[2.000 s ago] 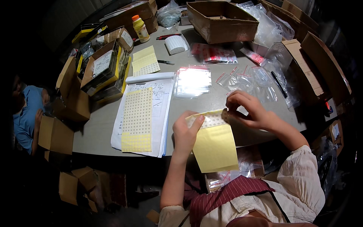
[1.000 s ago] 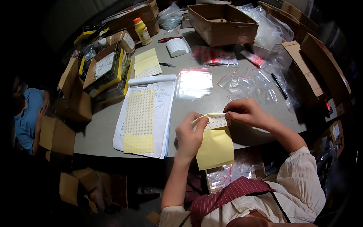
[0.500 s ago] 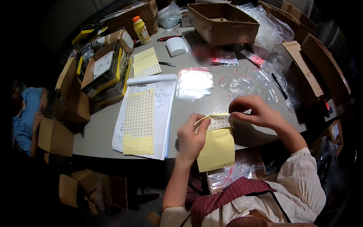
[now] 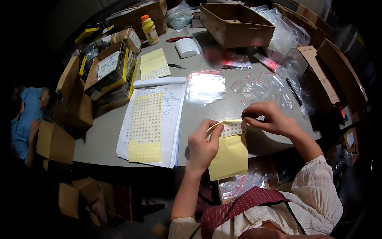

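A yellow-backed sticker sheet, with rows of small white printed labels, hangs over the table's near edge, its top part folded back. My left hand pinches the fold between thumb and fingers. At the sheet's upper right corner, my right hand has thumb and index finger closed together; whether a label sits between them is too small to see. Just beyond lies a stack of clear zip bags. Left of my hands, another label sheet rests on a pad of papers.
Loose small zip bags and a black marker lie at right. Farther back stand a cardboard box, a label roll and a yellow bottle. Open boxes line the left side, near a person in blue.
Both hands keep the same hold on the sheet. The whole view has shifted very slightly; nothing on the table has visibly moved.
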